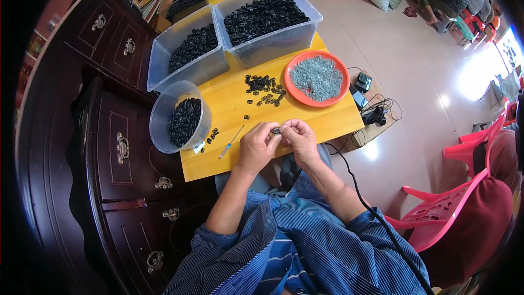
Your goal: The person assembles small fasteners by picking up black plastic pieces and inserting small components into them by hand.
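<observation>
Both hands meet above the near edge of the yellow table (314,123). Between their fingertips is a small black plastic piece (276,130). My left hand (258,146) pinches it from the left, thumb and forefinger closed. From the other side my right hand (301,141) grips it with closed fingers; whether it also holds something tiny is hidden. A thin screwdriver (231,142) with a pale blue handle lies left of my left hand. Loose black pieces (266,88) are scattered beyond my hands, and one single piece (246,117) lies closer.
Two clear bins (240,54) full of black pieces stand at the back. A round clear tub (154,131) holds more at the left. The orange plate (346,88) carries small clear parts. Dark drawers (117,186) border the left; a pink chair (431,213) stands right. Other people sit far off.
</observation>
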A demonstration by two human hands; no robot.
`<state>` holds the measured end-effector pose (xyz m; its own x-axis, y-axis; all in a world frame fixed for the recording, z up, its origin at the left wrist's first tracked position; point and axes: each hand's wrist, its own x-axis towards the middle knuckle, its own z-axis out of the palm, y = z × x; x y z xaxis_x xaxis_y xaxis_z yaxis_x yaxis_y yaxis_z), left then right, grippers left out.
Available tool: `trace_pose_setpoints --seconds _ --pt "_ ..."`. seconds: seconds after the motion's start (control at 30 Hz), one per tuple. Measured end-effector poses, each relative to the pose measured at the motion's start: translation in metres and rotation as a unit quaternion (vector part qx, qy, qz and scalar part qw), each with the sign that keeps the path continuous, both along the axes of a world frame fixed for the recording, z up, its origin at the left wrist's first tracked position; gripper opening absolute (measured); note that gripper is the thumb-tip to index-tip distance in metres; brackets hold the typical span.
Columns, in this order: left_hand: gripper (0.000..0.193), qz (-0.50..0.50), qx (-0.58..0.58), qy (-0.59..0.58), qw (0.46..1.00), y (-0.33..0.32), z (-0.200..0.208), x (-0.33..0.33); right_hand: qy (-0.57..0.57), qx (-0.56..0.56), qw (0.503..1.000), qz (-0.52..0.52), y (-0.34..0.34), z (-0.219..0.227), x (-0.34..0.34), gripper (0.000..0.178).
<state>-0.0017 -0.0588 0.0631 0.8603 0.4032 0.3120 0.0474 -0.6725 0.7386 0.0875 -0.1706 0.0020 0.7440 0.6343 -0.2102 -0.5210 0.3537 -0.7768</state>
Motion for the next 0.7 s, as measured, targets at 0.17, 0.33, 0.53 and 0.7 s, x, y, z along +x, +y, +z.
trace_pose_setpoints --seconds 0.17,0.33,0.53,0.7 --pt "0.023 0.000 0.006 -0.011 1.000 0.005 -0.005 0.000 0.006 -0.003 1.000 -0.002 0.000 -0.001 -0.003 0.007" --pt "0.025 -0.011 0.008 -0.018 1.000 0.006 -0.005 0.003 0.015 0.000 1.000 -0.007 0.000 -0.004 -0.001 0.008" --pt "0.025 -0.002 -0.009 -0.002 1.000 0.009 0.006 0.002 -0.004 0.002 1.000 -0.006 0.004 0.002 -0.001 0.011" --pt "0.023 0.001 -0.107 -0.071 0.992 0.013 0.028 0.011 0.077 0.039 0.995 0.050 0.004 0.007 -0.005 0.020"
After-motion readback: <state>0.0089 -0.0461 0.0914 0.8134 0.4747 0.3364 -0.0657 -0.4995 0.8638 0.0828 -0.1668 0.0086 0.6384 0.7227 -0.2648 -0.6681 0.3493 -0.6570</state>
